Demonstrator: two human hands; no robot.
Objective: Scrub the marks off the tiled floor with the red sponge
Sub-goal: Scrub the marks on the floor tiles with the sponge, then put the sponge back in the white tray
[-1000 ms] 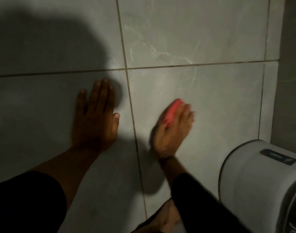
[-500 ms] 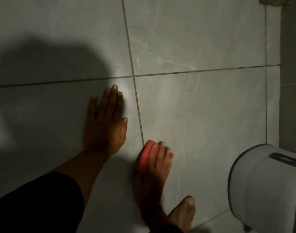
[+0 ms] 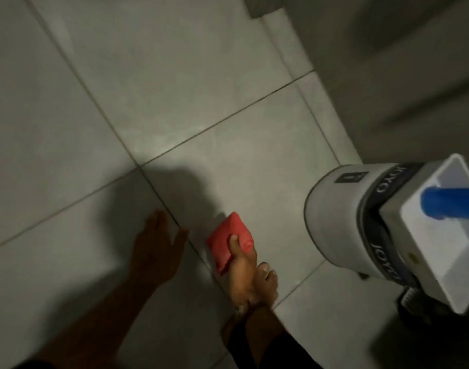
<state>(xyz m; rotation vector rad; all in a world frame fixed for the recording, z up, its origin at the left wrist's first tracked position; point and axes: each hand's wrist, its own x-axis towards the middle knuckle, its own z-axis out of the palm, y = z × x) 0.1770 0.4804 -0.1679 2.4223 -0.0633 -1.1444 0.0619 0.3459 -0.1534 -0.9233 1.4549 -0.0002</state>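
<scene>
The red sponge (image 3: 229, 242) is gripped in my right hand (image 3: 241, 270), thumb pressed on top, low in the middle of the view just right of a grout line. My left hand (image 3: 156, 249) lies flat on the grey tiled floor (image 3: 174, 89) to the sponge's left, fingers spread, in shadow. The picture is blurred, and no marks on the tiles can be made out.
A grey mop bucket (image 3: 361, 219) with a white wringer tray and a blue handle (image 3: 449, 203) stands close on the right. A bare foot (image 3: 266, 286) sits just behind my right hand. A grey wall (image 3: 387, 62) closes the upper right.
The view has swung and tilted, bringing the bucket's tray and blue handle into sight. My right hand has turned, so the sponge now shows above the fingers. My left hand stays flat on the floor.
</scene>
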